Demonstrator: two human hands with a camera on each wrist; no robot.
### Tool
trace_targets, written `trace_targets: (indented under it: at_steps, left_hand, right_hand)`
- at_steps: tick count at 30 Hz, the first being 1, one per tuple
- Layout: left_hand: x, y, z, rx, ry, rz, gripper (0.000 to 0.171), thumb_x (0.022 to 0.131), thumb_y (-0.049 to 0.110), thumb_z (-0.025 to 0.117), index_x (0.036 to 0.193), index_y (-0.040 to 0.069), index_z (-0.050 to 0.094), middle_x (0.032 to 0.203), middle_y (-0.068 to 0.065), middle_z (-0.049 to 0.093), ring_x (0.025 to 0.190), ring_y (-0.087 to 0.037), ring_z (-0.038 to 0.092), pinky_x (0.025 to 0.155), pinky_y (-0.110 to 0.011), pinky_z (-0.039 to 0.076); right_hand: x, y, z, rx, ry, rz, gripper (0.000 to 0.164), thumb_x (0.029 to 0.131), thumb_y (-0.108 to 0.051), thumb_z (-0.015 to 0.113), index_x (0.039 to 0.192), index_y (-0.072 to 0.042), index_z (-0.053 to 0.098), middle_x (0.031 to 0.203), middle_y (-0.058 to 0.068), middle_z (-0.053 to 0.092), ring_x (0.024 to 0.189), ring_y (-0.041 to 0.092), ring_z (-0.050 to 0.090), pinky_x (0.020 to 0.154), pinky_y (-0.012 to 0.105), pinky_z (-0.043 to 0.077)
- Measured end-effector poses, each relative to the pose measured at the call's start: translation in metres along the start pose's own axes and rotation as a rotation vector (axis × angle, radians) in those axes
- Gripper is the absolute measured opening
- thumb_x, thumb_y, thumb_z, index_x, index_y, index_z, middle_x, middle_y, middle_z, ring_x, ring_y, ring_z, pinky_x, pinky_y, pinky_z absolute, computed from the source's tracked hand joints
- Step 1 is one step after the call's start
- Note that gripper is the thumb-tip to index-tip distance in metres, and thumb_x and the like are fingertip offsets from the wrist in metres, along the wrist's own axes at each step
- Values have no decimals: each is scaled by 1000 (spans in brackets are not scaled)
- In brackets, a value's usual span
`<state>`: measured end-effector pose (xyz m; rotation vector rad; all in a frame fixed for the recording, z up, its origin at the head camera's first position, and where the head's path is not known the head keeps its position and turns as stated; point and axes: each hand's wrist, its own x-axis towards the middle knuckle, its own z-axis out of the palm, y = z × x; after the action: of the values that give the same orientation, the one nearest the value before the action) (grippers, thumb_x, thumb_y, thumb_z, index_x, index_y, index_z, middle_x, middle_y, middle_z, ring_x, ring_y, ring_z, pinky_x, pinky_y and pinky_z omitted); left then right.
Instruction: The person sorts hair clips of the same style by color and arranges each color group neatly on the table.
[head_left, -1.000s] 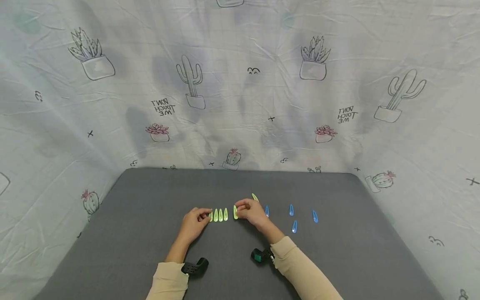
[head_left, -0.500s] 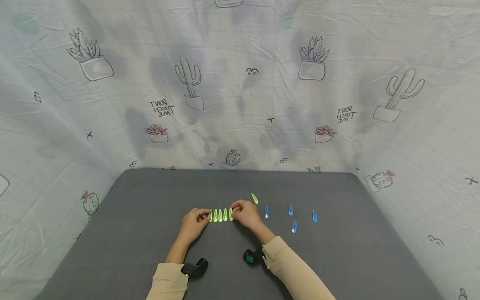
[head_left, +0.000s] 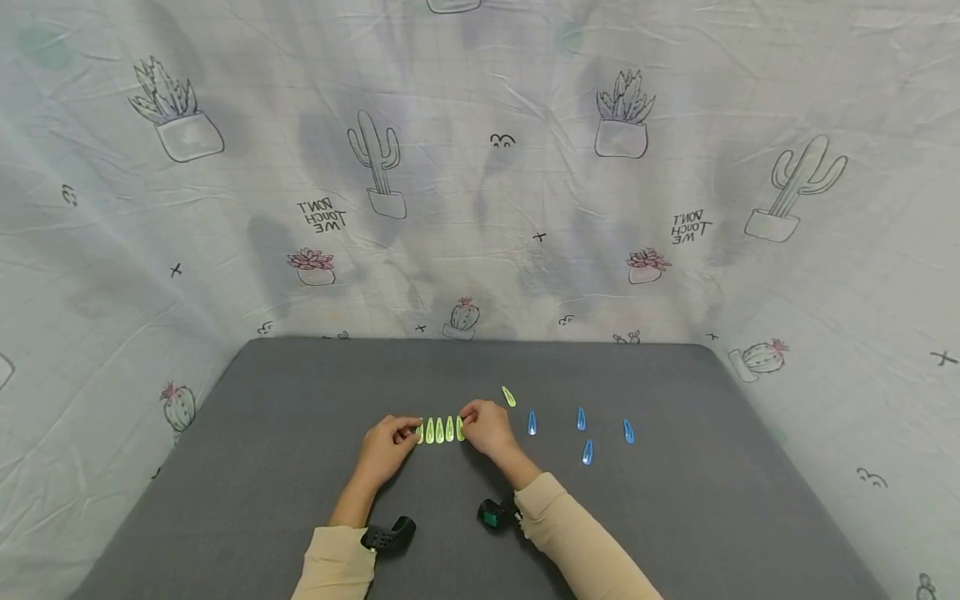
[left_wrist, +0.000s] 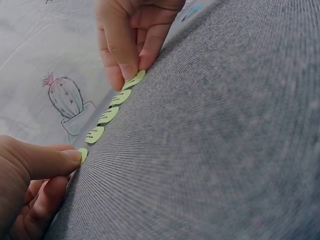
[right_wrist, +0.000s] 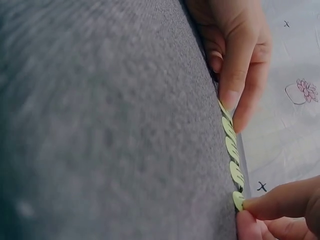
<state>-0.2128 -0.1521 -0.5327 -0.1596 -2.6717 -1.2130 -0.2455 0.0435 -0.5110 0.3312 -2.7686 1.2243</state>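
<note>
Several yellow-green snap hair clips (head_left: 439, 430) lie side by side in a short row on the grey table. My left hand (head_left: 387, 448) pinches the leftmost clip (left_wrist: 83, 156) between thumb and fingers. At the row's other end, my right hand (head_left: 489, 429) pinches the rightmost clip (right_wrist: 238, 200), close beside its neighbour. In the left wrist view, the clips between the hands show as slanted tabs in a line. Both hands partly cover the end clips.
One more yellow-green hair clip (head_left: 509, 396) lies tilted behind my right hand. Several blue hair clips (head_left: 581, 418) are spread to the right. A patterned white curtain (head_left: 480, 208) surrounds the table (head_left: 315, 383) at the back and sides.
My right hand has slid left, bringing its green hair clip from a gap away up to the end of the row. My left hand has stayed at the leftmost clip.
</note>
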Motion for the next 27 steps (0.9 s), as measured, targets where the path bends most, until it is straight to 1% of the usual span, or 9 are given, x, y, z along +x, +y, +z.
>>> trace_targets:
  at_steps: [5, 8, 11, 14, 17, 20, 23, 27]
  left_hand:
    - [-1, -1, 1, 5, 7, 5, 21, 83, 9, 71, 104, 10, 73, 77, 0, 56, 65, -8, 46, 61, -27, 38]
    - [-1, -1, 1, 5, 2, 1, 21, 83, 9, 71, 104, 10, 73, 77, 0, 56, 65, -8, 46, 61, -27, 37]
    - [-1, -1, 2, 3, -1, 2, 21, 83, 9, 71, 104, 10, 73, 77, -1, 56, 65, -9, 46, 61, -27, 37]
    - [-1, -1, 2, -3, -3, 3, 22, 83, 8, 71, 104, 9, 73, 77, -1, 56, 65, -9, 45, 61, -27, 37]
    - [0, -1, 1, 0, -4, 1, 22, 82, 8, 71, 104, 9, 73, 77, -1, 56, 65, -10, 46, 61, -26, 37]
    - [0, -1, 1, 2, -3, 1, 22, 82, 8, 71, 104, 9, 73, 77, -1, 56, 65, -10, 46, 61, -27, 37]
    - [0, -2, 0, 5, -2, -1, 22, 82, 8, 71, 104, 9, 73, 77, -1, 56, 65, -10, 46, 61, -27, 37]
    - [0, -3, -1, 4, -3, -6, 22, 82, 8, 71, 104, 10, 73, 77, -1, 56, 65, -10, 45, 62, -27, 37]
  right_hand:
    - [-2, -2, 2, -28, 14, 16, 14, 74, 2, 60, 82, -4, 69, 73, 4, 64, 61, 11, 49, 57, 25, 41]
    - [-3, 0, 2, -7, 17, 14, 14, 74, 1, 59, 83, -3, 69, 74, 4, 64, 61, 11, 50, 57, 25, 41]
    - [-3, 3, 0, 48, 6, 24, 15, 75, 0, 58, 85, -3, 69, 74, 4, 65, 61, 10, 50, 56, 25, 41]
    - [-4, 8, -2, 134, -27, 50, 16, 78, 0, 57, 89, -2, 69, 75, 5, 66, 59, 9, 56, 54, 25, 44]
    - [-5, 13, -4, 208, -65, 46, 18, 82, -1, 57, 95, -1, 69, 78, 7, 67, 60, 9, 61, 55, 26, 49]
    - [-7, 17, -8, 244, -103, 15, 19, 85, -3, 58, 100, -1, 68, 83, 9, 67, 66, 10, 62, 59, 26, 51]
    - [-9, 20, -12, 261, -148, -17, 20, 87, -6, 61, 105, -2, 68, 90, 9, 68, 74, 12, 62, 63, 26, 50]
    - [-11, 24, -17, 296, -187, -44, 23, 87, -8, 63, 109, -2, 66, 96, 10, 68, 82, 15, 63, 63, 26, 49]
